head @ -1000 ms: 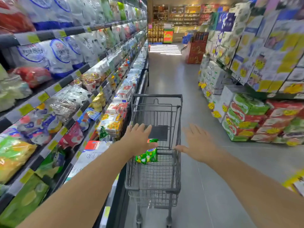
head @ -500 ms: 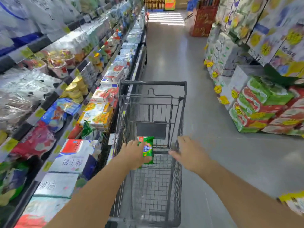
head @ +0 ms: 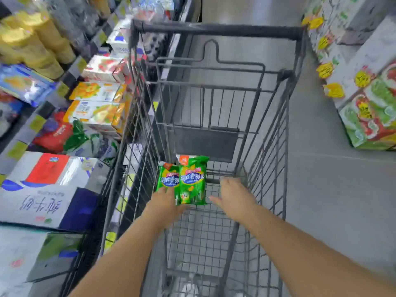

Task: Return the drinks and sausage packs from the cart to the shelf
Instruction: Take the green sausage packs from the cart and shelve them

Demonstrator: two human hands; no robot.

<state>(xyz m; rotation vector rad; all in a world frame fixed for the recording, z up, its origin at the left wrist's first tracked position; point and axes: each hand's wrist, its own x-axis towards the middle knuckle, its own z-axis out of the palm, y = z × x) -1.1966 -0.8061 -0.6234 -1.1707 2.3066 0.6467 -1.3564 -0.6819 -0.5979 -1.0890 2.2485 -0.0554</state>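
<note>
Two green sausage packs [head: 191,181] stand side by side, upright, in the dark wire cart [head: 216,31], near its far end in front of the folded seat flap. My left hand [head: 164,203] reaches down into the basket and grips the packs at their lower edge, with the fingertips hidden behind them. To the right of the packs my right hand [head: 233,196] is inside the basket, fingers spread, holding nothing. I see no drinks in the cart.
The shelf [head: 38,123] runs close along the cart's left side, stocked with juice cartons [head: 96,108], milk boxes [head: 42,189] and yellow tubs [head: 36,39]. Stacked tissue packs [head: 368,116] with yellow price tags line the right. Grey aisle floor lies between.
The view has tilted down and closer to the cart. Both hands have gone deeper into the basket, and the two green packs now show fully above my left hand.
</note>
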